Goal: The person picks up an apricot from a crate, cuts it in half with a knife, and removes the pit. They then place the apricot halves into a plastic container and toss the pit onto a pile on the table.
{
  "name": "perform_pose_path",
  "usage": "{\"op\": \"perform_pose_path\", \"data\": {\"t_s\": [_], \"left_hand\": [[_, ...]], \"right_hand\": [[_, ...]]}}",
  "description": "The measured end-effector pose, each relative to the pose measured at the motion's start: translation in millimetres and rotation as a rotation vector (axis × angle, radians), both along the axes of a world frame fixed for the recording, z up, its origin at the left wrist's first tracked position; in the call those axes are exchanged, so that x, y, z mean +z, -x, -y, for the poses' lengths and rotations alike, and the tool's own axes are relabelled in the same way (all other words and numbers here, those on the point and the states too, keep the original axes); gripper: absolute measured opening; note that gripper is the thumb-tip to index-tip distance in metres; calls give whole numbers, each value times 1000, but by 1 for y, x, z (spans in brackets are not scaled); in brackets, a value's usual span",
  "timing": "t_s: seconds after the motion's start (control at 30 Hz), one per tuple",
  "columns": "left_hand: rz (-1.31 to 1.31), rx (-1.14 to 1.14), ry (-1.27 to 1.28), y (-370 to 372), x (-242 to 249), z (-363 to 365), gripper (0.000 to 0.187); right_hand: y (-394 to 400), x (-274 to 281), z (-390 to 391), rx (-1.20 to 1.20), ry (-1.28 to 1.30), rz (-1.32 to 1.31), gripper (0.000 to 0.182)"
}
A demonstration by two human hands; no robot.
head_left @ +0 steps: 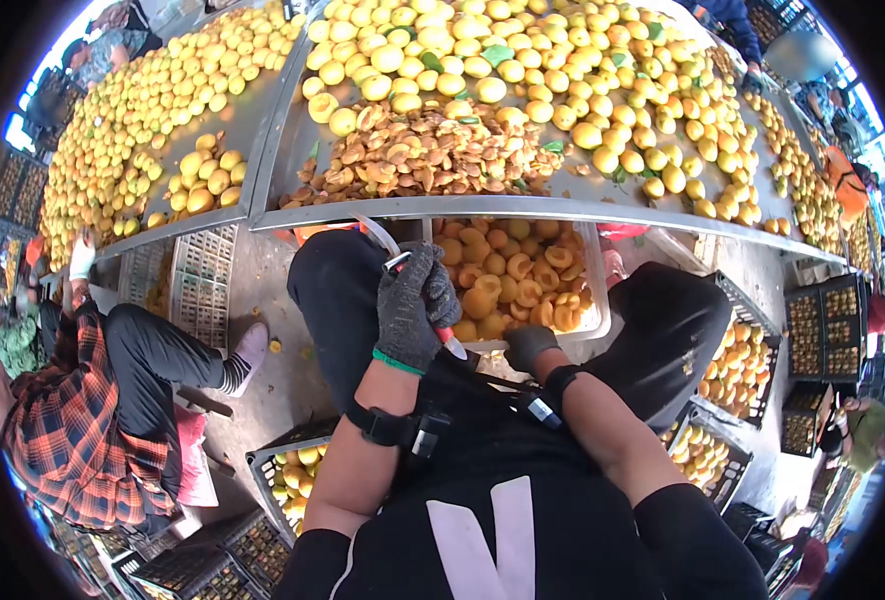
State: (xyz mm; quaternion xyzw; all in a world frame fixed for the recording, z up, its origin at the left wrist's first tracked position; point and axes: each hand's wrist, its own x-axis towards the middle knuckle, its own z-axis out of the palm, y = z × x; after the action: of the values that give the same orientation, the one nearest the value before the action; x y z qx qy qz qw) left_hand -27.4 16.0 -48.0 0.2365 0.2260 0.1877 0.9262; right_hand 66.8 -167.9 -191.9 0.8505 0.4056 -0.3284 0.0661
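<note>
Left hand [420,308], clenched on curved knife [383,237]; right hand [530,348], hold untellable, beside tub [601,298]; step, seemingly between cuts; next, likely whole fruit [586,136] needed.

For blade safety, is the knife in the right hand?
No, the left hand grips the knife, while the right hand is at the near edge of the tub.
</note>
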Motion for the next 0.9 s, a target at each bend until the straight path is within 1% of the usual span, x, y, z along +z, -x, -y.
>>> {"op": "perform_pose_path", "data": {"t_s": [0.07, 0.13, 0.27, 0.33, 0.37, 0.47, 0.53, 0.57, 0.6, 0.67, 0.7, 0.73, 0.8, 0.87, 0.9], "left_hand": [[-27, -7, -67, 4, -1, -3, 7], [-4, -31, -59, 7, -2, -7, 8], [-75, -60, -96, 2, -4, -3, 10], [-132, -64, -133, -6, -2, 0, 11], [-117, -44, -105, -11, -3, 2, 12], [-125, -23, -103, -23, -7, 8, 12], [-112, -24, -73, -27, -8, 11, 11], [-104, -28, -80, -27, -9, 11, 11], [-98, -29, -93, -26, -9, 9, 11], [-115, -12, -89, -25, -12, 6, 10], [-133, 0, -75, -25, -13, 4, 10], [-157, 8, -59, -23, -15, 2, 10], [-170, 29, -61, -22, -18, -3, 10], [-187, 25, -33, -20, -18, -4, 10], [-193, 37, -29, -19, -20, -4, 10]], "right_hand": [[2, 6, -3, -14, 14, -3, 29], [4, 10, -4, -24, 40, -13, 31], [6, 22, -4, -53, 51, -69, 31], [3, 26, -5, -83, 18, -74, 33], [0, 20, -5, -73, 26, -71, 36], [-4, 35, -7, -49, 8, -120, 39], [-3, 32, -3, 32, -165, -65, 46], [-4, 28, -7, 46, -214, -46, 39], [-7, 30, -15, 53, -213, -46, 39], [-14, 34, -36, 21, -288, -203, 32], [-20, 17, -49, 54, -220, -225, 27], [-28, 12, -58, 59, -224, -231, 27], [-47, 3, -72, 72, -373, -176, 24], [-70, 11, -86, 91, -656, -70, 23], [-84, 1, -97, 101, -652, -80, 23]]}}
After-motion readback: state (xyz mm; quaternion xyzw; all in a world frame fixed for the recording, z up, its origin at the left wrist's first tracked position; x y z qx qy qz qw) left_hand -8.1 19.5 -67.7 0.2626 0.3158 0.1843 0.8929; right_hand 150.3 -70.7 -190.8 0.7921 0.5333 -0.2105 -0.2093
